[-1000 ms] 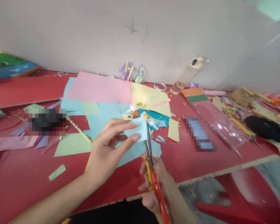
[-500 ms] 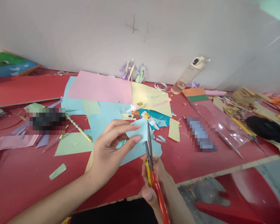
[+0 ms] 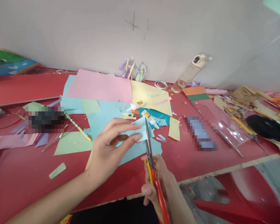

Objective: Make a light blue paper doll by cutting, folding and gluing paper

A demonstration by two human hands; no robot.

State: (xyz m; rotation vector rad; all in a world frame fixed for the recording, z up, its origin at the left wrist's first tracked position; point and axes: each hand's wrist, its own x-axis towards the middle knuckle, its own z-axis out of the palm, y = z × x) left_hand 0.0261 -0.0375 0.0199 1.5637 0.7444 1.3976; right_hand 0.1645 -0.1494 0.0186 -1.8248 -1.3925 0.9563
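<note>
On the red tabletop [image 3: 21, 183], at the left, lay a pale green slip of paper [image 3: 57, 170] and a gold, spiral-patterned pencil [image 3: 78, 127], with a large pink paper sheet [image 3: 100, 86] farther back. The left hand [image 3: 106, 147] held up a small light blue paper piece [image 3: 142, 129], its thumb and forefinger pinching the left part above other blue paper. Just behind it were two small white glue bottles with yellow labels [image 3: 138, 105] [image 3: 150, 119]. The metal-bladed scissors with red and yellow handles [image 3: 149, 147] met the piece's right side, apparently partway through a cut. The right hand [image 3: 162, 172] gripped their handles, its fingers curled; how wide the blades stood, one cannot tell. Another snip would have called for a steady pinch, fingertips clear of the blades. To the right lay a pale yellow paper scrap [image 3: 174, 129]
</note>
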